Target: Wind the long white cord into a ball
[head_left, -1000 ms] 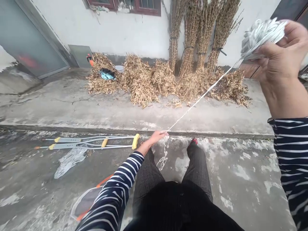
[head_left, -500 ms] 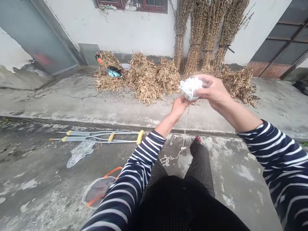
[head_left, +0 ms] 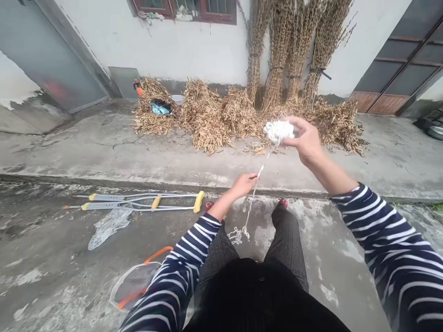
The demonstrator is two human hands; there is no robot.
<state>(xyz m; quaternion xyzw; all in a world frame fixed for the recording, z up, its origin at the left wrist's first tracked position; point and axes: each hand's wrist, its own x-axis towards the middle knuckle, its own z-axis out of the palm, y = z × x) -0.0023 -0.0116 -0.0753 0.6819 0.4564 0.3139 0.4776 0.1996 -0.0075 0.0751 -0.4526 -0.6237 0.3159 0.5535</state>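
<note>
A bundle of white cord [head_left: 278, 132] is gripped between the thumb and fingers of my right hand [head_left: 304, 137], in front of the dry plant piles. From it one strand [head_left: 254, 193] runs down and to the left. My left hand [head_left: 244, 183] is lower, its fingers pinched on that strand. The strand's lower end reaches a loose tangle [head_left: 238, 235] on the ground between my legs.
Two crutches [head_left: 138, 203] and a clear plastic bag [head_left: 110, 226] lie at the left. Nearer is a mesh item with orange straps [head_left: 134, 286]. A concrete step edge [head_left: 173, 183] crosses ahead. Dry plant piles [head_left: 211, 120] and upright bundles [head_left: 277, 69] line the wall.
My left hand has left the bundle and moved down and left along the strand. The bundle in my right hand is slightly lower and farther right. The strand now slants left.
</note>
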